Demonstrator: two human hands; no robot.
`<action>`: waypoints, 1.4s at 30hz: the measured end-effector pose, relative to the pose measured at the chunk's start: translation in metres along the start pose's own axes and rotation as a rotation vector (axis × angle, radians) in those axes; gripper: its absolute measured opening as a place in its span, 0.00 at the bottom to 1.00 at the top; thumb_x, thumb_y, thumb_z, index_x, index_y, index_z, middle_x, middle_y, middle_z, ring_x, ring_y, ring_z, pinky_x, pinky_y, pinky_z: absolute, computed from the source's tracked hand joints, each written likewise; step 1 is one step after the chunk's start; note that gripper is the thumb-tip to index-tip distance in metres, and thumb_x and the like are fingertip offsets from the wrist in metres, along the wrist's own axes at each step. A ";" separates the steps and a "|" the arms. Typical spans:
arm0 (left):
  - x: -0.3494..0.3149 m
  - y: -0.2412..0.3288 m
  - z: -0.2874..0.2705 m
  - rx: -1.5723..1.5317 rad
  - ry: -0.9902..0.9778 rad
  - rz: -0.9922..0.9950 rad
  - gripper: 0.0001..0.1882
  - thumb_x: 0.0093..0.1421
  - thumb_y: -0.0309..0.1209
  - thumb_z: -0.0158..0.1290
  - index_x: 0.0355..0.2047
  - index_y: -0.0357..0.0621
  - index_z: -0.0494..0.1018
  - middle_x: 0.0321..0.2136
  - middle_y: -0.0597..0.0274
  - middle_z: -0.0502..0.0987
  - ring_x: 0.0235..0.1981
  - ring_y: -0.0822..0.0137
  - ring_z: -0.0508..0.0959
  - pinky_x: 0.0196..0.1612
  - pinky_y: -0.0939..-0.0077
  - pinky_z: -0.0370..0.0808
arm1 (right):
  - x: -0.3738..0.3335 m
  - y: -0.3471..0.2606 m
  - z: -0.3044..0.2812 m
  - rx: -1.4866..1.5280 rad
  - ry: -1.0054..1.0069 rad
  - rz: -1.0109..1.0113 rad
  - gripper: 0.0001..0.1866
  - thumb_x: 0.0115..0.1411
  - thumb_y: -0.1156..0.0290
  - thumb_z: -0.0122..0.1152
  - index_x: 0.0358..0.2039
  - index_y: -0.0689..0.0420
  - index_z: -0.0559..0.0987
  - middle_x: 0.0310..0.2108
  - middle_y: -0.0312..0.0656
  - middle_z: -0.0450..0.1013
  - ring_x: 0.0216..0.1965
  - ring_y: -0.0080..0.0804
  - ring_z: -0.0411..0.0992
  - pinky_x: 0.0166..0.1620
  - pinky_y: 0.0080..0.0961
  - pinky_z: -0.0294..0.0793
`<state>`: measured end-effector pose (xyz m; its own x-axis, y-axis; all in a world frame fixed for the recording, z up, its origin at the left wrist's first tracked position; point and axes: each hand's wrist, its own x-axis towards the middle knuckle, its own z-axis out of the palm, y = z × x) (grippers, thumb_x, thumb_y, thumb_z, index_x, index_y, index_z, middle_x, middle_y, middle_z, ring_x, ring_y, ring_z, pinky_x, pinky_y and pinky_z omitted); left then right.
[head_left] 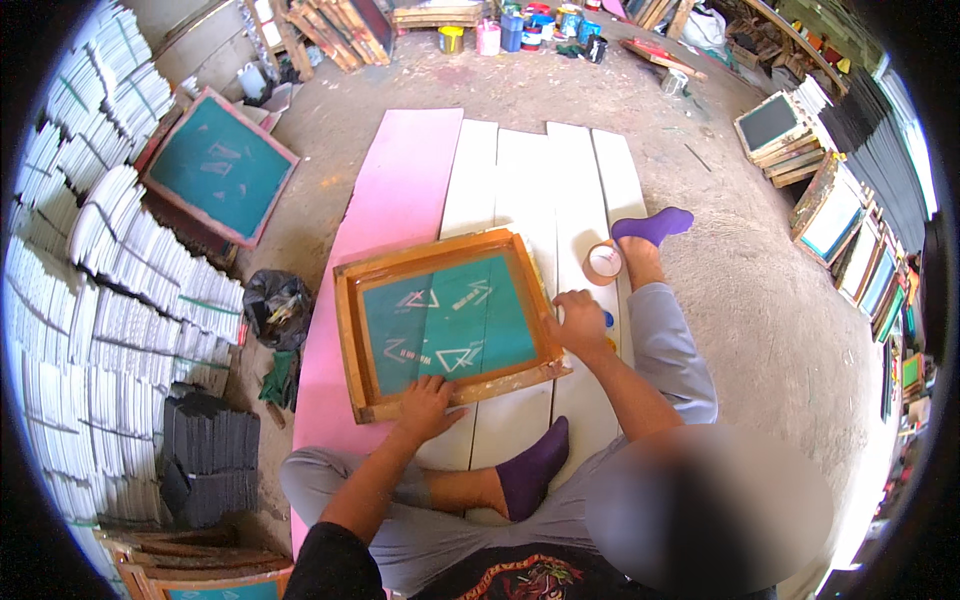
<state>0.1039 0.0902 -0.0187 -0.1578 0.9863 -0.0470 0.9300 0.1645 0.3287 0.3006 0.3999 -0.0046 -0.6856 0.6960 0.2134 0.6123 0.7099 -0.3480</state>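
Observation:
A wooden screen printing frame (350, 330) with green mesh and pale triangle and lettering marks lies flat before me. My left hand (428, 408) grips its near rail, fingers over the wood and thumb spread to the right. Beside the right rail, my right hand (578, 325) has curled fingers, its thumb at the wood. A small white patch shows between thumb and fingers; whether that is a held thing or the board below is unclear. A roll of brown tape (603, 262) sits just beyond this hand. Close to its knuckles is a small blue thing (608, 319), partly hidden.
White boards (525, 180) and a pink board (400, 180) lie under the frame and me. Tall white stacks (140, 250) stand left, near a black bag (277, 305) and another green screen (222, 165). Paint cans (531, 37) line the far side; more frames (832, 208) lean at right.

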 end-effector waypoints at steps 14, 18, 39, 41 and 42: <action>0.072 0.055 0.017 -0.247 0.276 0.148 0.20 0.55 0.41 0.67 0.45 0.46 0.80 0.46 0.54 0.77 0.49 0.50 0.76 0.51 0.55 0.76 | 0.139 0.094 -0.002 -0.265 0.001 0.845 0.32 0.63 0.45 0.55 0.53 0.61 0.82 0.59 0.54 0.73 0.63 0.53 0.67 0.63 0.51 0.68; 0.090 0.064 0.012 -0.322 0.232 0.164 0.18 0.57 0.39 0.66 0.45 0.45 0.80 0.46 0.53 0.77 0.50 0.49 0.76 0.51 0.54 0.75 | 0.148 0.112 0.017 -0.267 -0.024 0.862 0.26 0.65 0.49 0.55 0.49 0.59 0.84 0.56 0.52 0.77 0.62 0.52 0.69 0.61 0.52 0.69; 0.120 0.103 -0.176 -0.615 0.513 0.053 0.23 0.55 0.35 0.71 0.48 0.39 0.80 0.44 0.48 0.83 0.42 0.55 0.82 0.48 0.63 0.77 | 0.010 -0.092 -0.098 1.258 -0.142 0.017 0.08 0.66 0.71 0.68 0.41 0.62 0.85 0.39 0.37 0.80 0.44 0.24 0.74 0.50 0.24 0.72; 0.103 0.100 -0.188 -0.627 0.379 0.006 0.20 0.56 0.35 0.71 0.44 0.37 0.81 0.38 0.48 0.83 0.35 0.60 0.82 0.41 0.66 0.78 | -0.002 -0.104 -0.103 1.185 -0.165 -0.126 0.08 0.66 0.71 0.68 0.41 0.62 0.85 0.38 0.37 0.79 0.44 0.23 0.74 0.49 0.25 0.72; 0.095 0.100 -0.193 -0.623 0.307 -0.029 0.18 0.56 0.34 0.71 0.41 0.36 0.82 0.34 0.49 0.83 0.31 0.62 0.81 0.38 0.68 0.77 | -0.006 -0.109 -0.105 1.180 -0.196 -0.134 0.07 0.66 0.71 0.68 0.41 0.61 0.85 0.38 0.37 0.79 0.43 0.23 0.74 0.49 0.25 0.73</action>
<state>0.1174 0.1983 0.1919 -0.3516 0.9197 0.1745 0.5747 0.0650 0.8158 0.2792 0.3296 0.1279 -0.8271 0.5232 0.2054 -0.1361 0.1681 -0.9763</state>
